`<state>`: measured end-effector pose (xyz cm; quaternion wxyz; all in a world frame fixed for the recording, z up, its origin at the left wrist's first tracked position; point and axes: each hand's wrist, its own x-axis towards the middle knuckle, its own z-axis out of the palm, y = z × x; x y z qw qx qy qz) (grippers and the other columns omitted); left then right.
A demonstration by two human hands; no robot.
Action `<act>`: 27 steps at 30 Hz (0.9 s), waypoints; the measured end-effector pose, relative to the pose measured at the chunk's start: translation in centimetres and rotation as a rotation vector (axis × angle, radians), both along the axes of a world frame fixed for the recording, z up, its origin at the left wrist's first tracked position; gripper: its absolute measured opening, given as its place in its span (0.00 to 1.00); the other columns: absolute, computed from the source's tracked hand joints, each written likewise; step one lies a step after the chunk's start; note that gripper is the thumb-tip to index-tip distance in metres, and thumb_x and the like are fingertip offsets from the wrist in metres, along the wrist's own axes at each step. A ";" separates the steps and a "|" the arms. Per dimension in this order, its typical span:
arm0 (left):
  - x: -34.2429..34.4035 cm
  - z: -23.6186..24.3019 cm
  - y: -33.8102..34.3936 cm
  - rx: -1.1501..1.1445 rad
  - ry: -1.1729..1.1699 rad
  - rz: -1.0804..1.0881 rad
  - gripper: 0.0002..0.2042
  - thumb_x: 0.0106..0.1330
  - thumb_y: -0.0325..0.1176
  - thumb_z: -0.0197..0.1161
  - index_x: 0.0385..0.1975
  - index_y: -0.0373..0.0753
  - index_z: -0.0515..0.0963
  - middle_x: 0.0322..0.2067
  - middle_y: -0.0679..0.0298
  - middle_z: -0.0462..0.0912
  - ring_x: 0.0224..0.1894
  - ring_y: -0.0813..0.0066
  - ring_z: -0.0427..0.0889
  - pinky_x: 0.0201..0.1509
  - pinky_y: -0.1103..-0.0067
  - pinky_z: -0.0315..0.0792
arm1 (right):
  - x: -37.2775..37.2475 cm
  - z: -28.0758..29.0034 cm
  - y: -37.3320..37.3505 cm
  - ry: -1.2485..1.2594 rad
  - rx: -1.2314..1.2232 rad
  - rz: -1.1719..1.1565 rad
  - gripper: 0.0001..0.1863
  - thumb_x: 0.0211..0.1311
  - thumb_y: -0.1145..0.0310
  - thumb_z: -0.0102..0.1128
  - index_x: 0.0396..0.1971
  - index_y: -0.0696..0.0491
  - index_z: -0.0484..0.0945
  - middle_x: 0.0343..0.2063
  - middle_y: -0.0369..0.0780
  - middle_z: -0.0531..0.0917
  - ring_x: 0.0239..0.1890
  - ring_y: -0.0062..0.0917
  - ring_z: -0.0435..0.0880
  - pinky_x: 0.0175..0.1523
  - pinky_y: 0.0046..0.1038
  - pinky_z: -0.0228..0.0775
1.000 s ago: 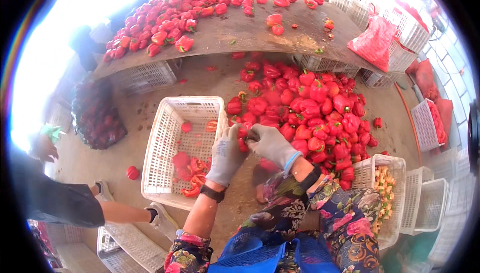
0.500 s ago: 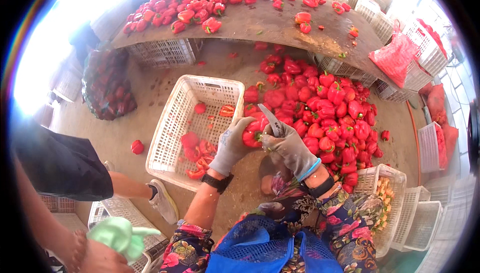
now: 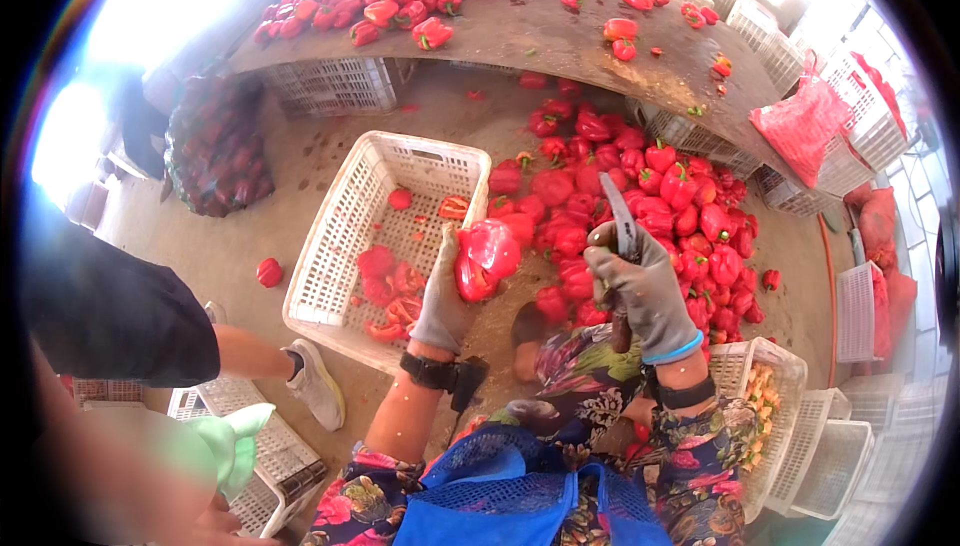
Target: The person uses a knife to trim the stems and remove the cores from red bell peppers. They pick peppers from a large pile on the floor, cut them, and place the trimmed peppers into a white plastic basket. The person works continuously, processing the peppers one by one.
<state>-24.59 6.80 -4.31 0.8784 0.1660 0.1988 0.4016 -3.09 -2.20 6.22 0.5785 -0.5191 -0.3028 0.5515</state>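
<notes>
My left hand [image 3: 443, 298], in a grey glove, is closed around a red bell pepper [image 3: 488, 254] beside the right rim of a white plastic crate [image 3: 322, 246]. No green stem shows on the side of the pepper turned up. In my right hand [image 3: 650, 291], also gloved, is a knife [image 3: 622, 214], its curved blade pointing up and away from the pepper. Cut red pepper pieces [image 3: 392, 286] lie inside the crate. Just beyond my right hand spreads a big heap of whole red bell peppers [image 3: 655, 216] on the floor.
Across the far side runs a brown table [image 3: 540, 41] piled with peppers. A crate of pale pepper cores [image 3: 762, 411] stands near my right forearm. At left are another person's leg [image 3: 265, 356], a mesh sack of peppers [image 3: 215, 151] and a loose pepper [image 3: 269, 272].
My hands have come apart. The knife has moved right, away from the pepper, and its blade points more upward. My left hand has turned the pepper, so its green stem no longer shows.
</notes>
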 end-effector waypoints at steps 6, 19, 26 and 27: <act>2.4 1.0 -2.4 -0.121 -0.064 0.071 0.30 0.68 0.59 0.45 0.56 0.39 0.67 0.49 0.59 0.77 0.47 0.68 0.79 0.46 0.71 0.78 | -5.3 -3.6 0.8 -0.621 0.246 0.110 0.16 0.57 0.72 0.64 0.46 0.55 0.74 0.30 0.37 0.81 0.29 0.18 0.80 0.34 0.19 0.73; -1.5 1.0 -4.0 0.081 0.284 0.045 0.19 0.72 0.48 0.46 0.52 0.40 0.67 0.35 0.63 0.77 0.30 0.74 0.79 0.29 0.80 0.74 | -6.9 -6.1 9.4 -0.083 0.141 0.165 0.15 0.56 0.71 0.66 0.44 0.54 0.77 0.28 0.33 0.81 0.27 0.12 0.75 0.31 0.19 0.70; -3.6 4.5 -2.5 0.256 0.291 0.541 0.16 0.72 0.44 0.46 0.48 0.38 0.67 0.32 0.62 0.75 0.26 0.76 0.74 0.28 0.82 0.69 | -7.7 -10.7 12.2 0.259 -0.286 -0.188 0.10 0.59 0.71 0.63 0.40 0.53 0.75 0.14 0.30 0.71 0.09 0.15 0.63 0.12 0.23 0.54; -5.6 4.2 -1.8 0.320 0.368 0.414 0.16 0.72 0.43 0.46 0.49 0.37 0.66 0.33 0.62 0.74 0.28 0.77 0.74 0.31 0.81 0.71 | -7.8 -10.9 12.3 0.227 -0.343 -0.171 0.08 0.59 0.70 0.64 0.36 0.51 0.74 0.16 0.31 0.72 0.07 0.16 0.63 0.10 0.24 0.54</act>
